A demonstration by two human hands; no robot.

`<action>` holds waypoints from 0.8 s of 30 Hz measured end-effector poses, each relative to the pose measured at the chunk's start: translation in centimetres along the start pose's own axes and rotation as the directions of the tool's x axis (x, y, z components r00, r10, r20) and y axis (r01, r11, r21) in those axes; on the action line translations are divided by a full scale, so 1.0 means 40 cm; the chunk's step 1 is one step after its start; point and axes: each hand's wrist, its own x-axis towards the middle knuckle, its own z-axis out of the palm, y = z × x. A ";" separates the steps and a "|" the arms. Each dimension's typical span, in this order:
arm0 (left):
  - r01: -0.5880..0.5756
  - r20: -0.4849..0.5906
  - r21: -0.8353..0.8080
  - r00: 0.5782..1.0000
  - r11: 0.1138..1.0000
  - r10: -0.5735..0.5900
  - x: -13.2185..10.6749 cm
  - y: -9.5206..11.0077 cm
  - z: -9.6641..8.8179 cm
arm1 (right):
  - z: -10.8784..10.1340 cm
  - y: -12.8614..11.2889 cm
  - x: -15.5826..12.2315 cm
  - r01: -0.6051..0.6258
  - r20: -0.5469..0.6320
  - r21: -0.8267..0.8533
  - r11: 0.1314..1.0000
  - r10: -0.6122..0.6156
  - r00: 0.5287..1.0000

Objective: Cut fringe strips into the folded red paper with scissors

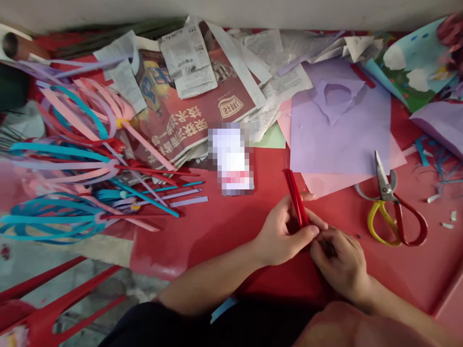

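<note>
A narrow, glossy red strip [297, 200], folded or rolled lengthwise, slants up and to the left from my hands. My left hand [280, 232] is closed around its lower part, thumb laid across the front. Against the left thumb tip, my right hand [340, 260] is closed in a pinch at the strip's lower end, which the fingers hide. Right of my hands lie scissors [386, 193] with one yellow and one red handle, blades apart. Just beyond my hands is a purple paper sheet [340, 140] on top of a pink sheet [325, 183], with a torn purple piece [334, 99] on it.
At the left are several looped paper-strip shapes [61, 166] in blue, pink and purple. Newspapers and a dark red printed sheet [202, 115] cover the back of the red table [224, 231]. A blurred-out white rectangle [231, 159] lies mid-table. Paper scraps [447, 225] lie right; a red chair [39, 318] stands lower left.
</note>
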 end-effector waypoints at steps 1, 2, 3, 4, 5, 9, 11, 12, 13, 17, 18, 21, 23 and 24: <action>0.002 -0.005 -0.005 1.000 1.000 -0.002 0.001 0.002 -0.002 | -0.003 -0.002 0.005 -0.009 -0.001 0.007 1.000 0.009 1.000; 0.003 -0.012 -0.004 1.000 1.000 -0.003 0.002 0.004 -0.004 | -0.007 -0.004 0.009 -0.014 -0.001 0.013 1.000 0.014 1.000; -0.001 -0.019 -0.003 1.000 1.000 0.001 0.003 0.005 -0.005 | -0.010 -0.005 0.013 -0.016 0.002 0.019 1.000 0.016 1.000; -0.005 -0.020 0.003 1.000 1.000 0.005 0.004 0.006 -0.007 | -0.013 -0.006 0.017 -0.014 0.005 0.026 1.000 0.014 1.000; -0.010 -0.015 0.015 1.000 1.000 0.010 0.004 0.008 -0.009 | -0.015 -0.007 0.019 -0.013 0.003 0.034 0.999 0.013 1.000; -0.013 -0.003 0.090 1.000 0.996 0.013 0.006 0.019 -0.013 | -0.019 -0.004 0.020 -0.016 -0.027 0.066 0.998 0.017 0.999; 0.009 -0.022 0.134 1.000 0.991 -0.006 0.007 0.027 -0.012 | -0.019 -0.001 0.016 -0.017 -0.033 0.087 0.996 0.020 0.999; 0.018 -0.027 0.153 1.000 0.988 -0.014 0.008 0.032 -0.012 | -0.018 0.002 0.014 -0.019 -0.035 0.100 0.995 0.023 0.999; 0.025 -0.028 0.168 0.999 0.985 -0.021 0.010 0.036 -0.011 | -0.017 0.004 0.011 -0.024 -0.041 0.112 0.993 0.029 0.999; -0.003 -0.022 0.203 1.000 0.979 0.008 0.021 0.045 -0.012 | -0.008 0.015 -0.001 -0.064 -0.098 0.160 0.985 0.080 0.992; -0.019 -0.016 0.219 1.000 0.975 0.023 0.025 0.045 -0.012 | -0.005 0.017 -0.003 -0.083 -0.105 0.190 0.978 0.104 0.989; -0.082 0.001 0.216 0.996 0.973 0.084 0.037 0.041 -0.012 | 0.005 0.027 -0.008 -0.109 -0.099 0.316 0.942 0.147 0.984; -0.132 0.009 0.218 0.991 0.967 0.133 0.044 0.037 -0.009 | 0.011 0.033 -0.010 -0.124 -0.113 0.373 0.920 0.177 0.978; -0.157 0.005 0.224 0.987 0.962 0.159 0.047 0.035 -0.007 | 0.014 0.037 -0.010 -0.128 -0.119 0.392 0.911 0.189 0.975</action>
